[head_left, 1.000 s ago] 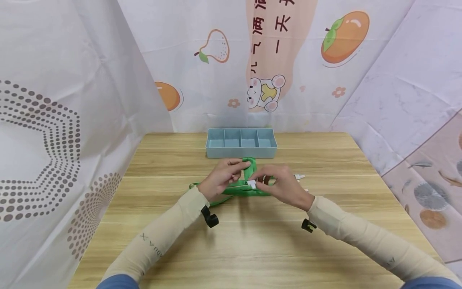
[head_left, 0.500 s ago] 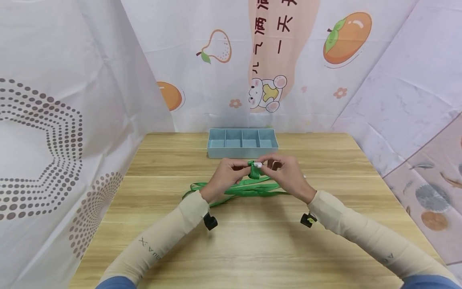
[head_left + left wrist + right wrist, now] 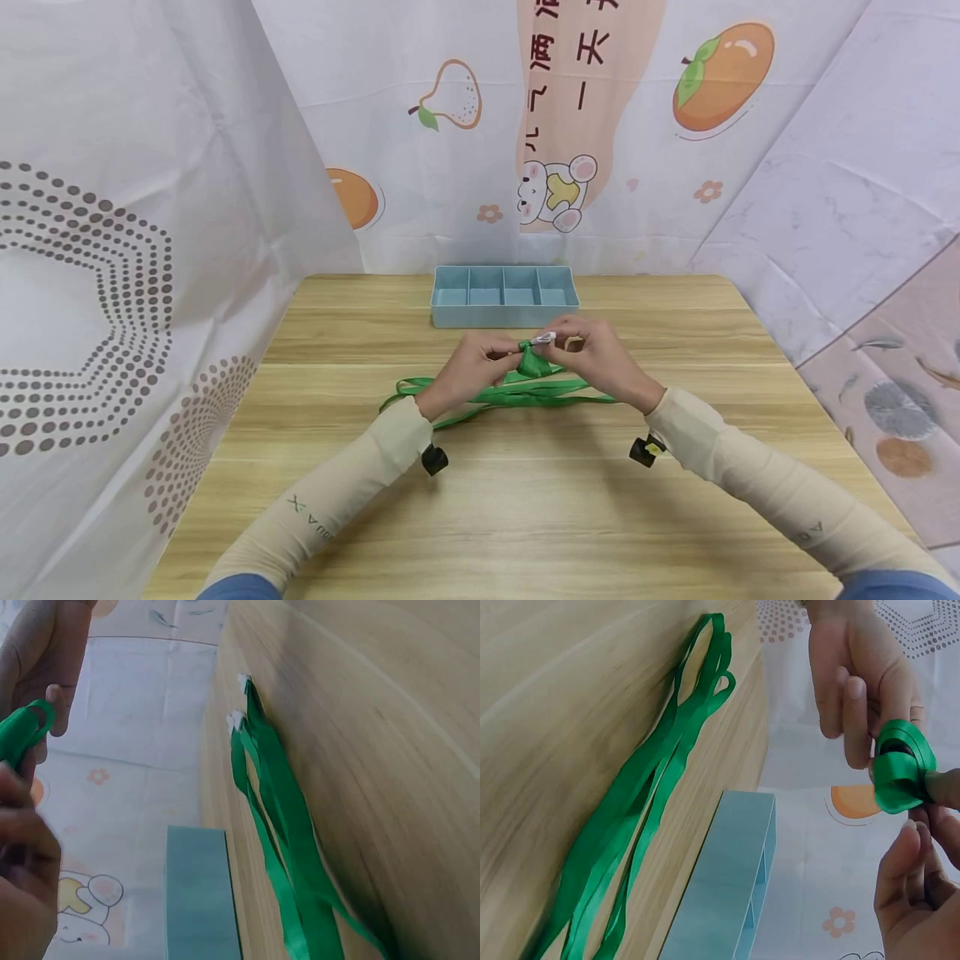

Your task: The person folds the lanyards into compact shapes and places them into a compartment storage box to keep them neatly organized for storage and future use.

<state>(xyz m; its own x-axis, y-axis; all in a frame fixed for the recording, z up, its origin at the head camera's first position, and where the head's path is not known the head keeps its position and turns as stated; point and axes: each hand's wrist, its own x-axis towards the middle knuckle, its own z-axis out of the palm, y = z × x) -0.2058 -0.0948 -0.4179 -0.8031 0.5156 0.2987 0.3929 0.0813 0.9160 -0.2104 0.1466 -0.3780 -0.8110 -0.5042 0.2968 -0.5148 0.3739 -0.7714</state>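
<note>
Over the middle of the table, a coiled green lanyard (image 3: 534, 362) is held between both hands, with its white clip (image 3: 544, 338) at the top right. My left hand (image 3: 474, 368) pinches the coil's left side between thumb and fingers. From the right, my right hand (image 3: 600, 360) pinches near the clip. The right wrist view shows the strap (image 3: 897, 771) wound in a small loop. Below the hands, more green lanyards (image 3: 517, 392) lie stretched across the table; their white clips (image 3: 237, 720) show in the left wrist view.
A light blue box (image 3: 504, 316) with several compartments stands at the back of the wooden table (image 3: 517, 517), just beyond the hands. Printed cloth (image 3: 420, 217) hangs behind the table and at both sides.
Both hands have lifted the strap off the table lanyards and gathered its hanging length into a small coil. Since half a second ago, the clip has tilted and moved slightly right.
</note>
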